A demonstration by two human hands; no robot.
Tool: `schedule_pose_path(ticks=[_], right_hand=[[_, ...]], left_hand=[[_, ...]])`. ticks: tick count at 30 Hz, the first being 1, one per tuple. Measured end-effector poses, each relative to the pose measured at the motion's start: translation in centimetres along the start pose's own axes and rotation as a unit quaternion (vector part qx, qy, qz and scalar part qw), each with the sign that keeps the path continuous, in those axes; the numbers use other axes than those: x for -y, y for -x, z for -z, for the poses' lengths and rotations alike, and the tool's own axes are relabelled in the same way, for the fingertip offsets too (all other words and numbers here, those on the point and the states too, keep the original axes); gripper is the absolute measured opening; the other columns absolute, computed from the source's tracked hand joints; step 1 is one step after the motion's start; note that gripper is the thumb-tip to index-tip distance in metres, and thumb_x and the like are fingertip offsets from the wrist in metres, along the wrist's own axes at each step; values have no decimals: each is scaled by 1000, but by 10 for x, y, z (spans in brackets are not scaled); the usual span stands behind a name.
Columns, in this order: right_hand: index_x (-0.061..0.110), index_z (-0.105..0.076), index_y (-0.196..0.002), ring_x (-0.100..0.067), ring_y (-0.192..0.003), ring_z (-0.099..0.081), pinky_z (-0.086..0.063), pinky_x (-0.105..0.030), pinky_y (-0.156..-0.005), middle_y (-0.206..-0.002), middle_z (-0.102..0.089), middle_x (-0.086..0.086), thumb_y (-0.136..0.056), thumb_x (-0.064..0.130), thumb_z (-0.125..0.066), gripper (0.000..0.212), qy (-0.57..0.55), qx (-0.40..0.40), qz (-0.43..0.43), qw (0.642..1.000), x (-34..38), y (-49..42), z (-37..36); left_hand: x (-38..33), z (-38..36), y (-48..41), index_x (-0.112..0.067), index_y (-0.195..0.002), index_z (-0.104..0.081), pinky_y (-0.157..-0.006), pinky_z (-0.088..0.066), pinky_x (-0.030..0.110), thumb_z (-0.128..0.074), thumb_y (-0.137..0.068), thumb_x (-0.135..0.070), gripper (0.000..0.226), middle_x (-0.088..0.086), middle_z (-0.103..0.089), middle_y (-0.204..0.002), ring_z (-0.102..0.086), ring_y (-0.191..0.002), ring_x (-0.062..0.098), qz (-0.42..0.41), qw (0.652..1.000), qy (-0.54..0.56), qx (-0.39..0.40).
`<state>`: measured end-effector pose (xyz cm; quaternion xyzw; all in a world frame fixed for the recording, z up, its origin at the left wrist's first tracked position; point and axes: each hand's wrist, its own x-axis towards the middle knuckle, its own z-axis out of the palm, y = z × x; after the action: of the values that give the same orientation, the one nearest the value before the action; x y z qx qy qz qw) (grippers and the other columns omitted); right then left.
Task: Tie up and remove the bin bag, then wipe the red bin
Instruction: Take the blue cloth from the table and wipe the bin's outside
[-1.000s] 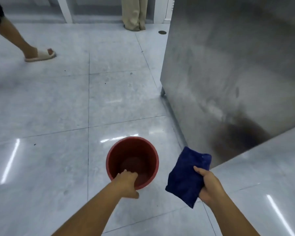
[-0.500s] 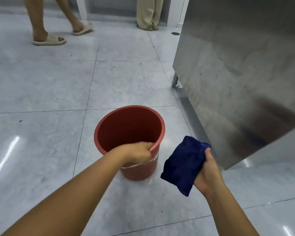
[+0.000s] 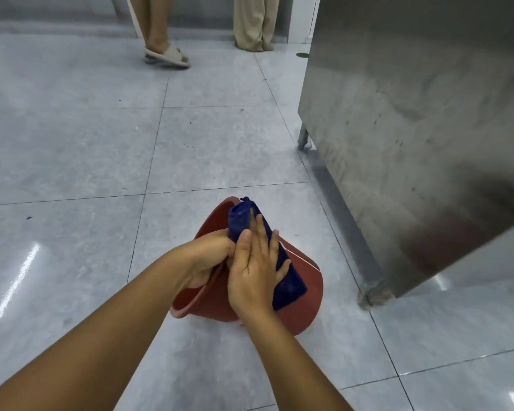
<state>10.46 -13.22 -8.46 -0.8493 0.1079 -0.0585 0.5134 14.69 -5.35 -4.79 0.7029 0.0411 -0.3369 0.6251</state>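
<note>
Your right hand point(image 3: 254, 271) fingers lie flat, pressing the blue cloth point(image 3: 282, 274) on the red bin point(image 3: 306, 280); your left hand point(image 3: 205, 259) grips its rim at 9 o'clock. Tipped, it may slip. At 12 o'clock, a sandalled foot point(image 3: 166, 56) could cross.

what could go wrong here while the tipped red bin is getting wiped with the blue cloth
1. The red bin is tilted and held only at its rim by the left hand; pressure from wiping could make it slip or roll on the glossy tiled floor.
2. The right hand presses the blue cloth flat rather than gripping it, so it might slide off.
3. A sandalled foot is nearby; someone could walk into the work.
</note>
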Motion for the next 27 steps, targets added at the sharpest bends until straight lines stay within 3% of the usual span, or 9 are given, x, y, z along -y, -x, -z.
schedule_pose_path(ticks=[2,4,10,15,17,20,23,25,27], right_hand=[[51,-15,-142,-4,-145,1,12,-50,-114,-154,-16,28,-91,60,-4,54,60,-12,37,997,-16,-3,-7],[49,-19,-143,-8,-145,-8,4,-52,-115,-153,-22,24,-90,60,-4,56,124,-26,49,991,-25,-8,-10],[34,-40,-139,-14,-141,-28,-7,-51,-117,-147,-42,11,-96,49,-20,50,152,-62,-36,986,-68,-31,17],[27,-59,-120,-20,-128,-44,-20,-53,-112,-130,-58,5,-96,47,-19,50,156,-57,-100,981,-92,-46,37],[24,-63,-108,-26,-119,-50,-31,-53,-103,-118,-64,0,-95,48,-19,52,136,-69,-138,979,-99,-50,45],[17,-62,-115,-35,-115,-53,-39,-49,-100,-121,-63,-12,-97,48,-21,55,77,-71,-217,971,-112,-57,60],[4,-59,-118,-37,-108,-56,-44,-44,-95,-118,-62,-19,-97,43,-29,53,-68,-108,-303,944,-125,-66,82],[-1,-57,-119,-30,-92,-56,-45,-40,-84,-99,-61,-14,-96,40,-36,51,-142,-146,-329,922,-131,-68,98],[0,-57,-116,-23,-76,-53,-43,-38,-76,-83,-56,-6,-96,39,-39,48,-188,-190,-301,915,-126,-66,114]], left_hand=[[6,9,4,-15,-87,-70,-57,-50,29,-34,-64,14,52,8,-67,-69,-61,-66,22,14,1000,22,-2],[11,15,8,-16,-89,-70,-49,-50,26,-29,-60,16,59,7,-64,-62,-62,-54,19,31,998,51,5],[18,11,10,-9,-93,-65,-50,-52,29,-34,-54,14,55,13,-64,-66,-64,-57,26,33,997,72,14],[24,14,16,-22,-90,-71,-50,-52,29,-34,-57,15,63,6,-70,-62,-67,-55,22,40,996,82,15],[25,12,18,-23,-89,-72,-53,-53,31,-36,-55,13,62,7,-70,-65,-67,-58,23,37,996,76,18],[22,4,19,-23,-92,-72,-59,-54,33,-36,-53,13,64,11,-69,-74,-66,-66,29,31,997,62,17],[19,-1,19,-24,-95,-70,-61,-54,33,-38,-54,10,61,12,-69,-77,-65,-70,30,31,999,29,5],[18,0,23,-27,-95,-68,-62,-54,34,-49,-57,-2,49,8,-70,-74,-66,-67,27,41,999,26,5],[16,2,25,-27,-95,-70,-72,-56,37,-64,-63,-28,33,5,-75,-82,-71,-74,25,56,998,19,12]])
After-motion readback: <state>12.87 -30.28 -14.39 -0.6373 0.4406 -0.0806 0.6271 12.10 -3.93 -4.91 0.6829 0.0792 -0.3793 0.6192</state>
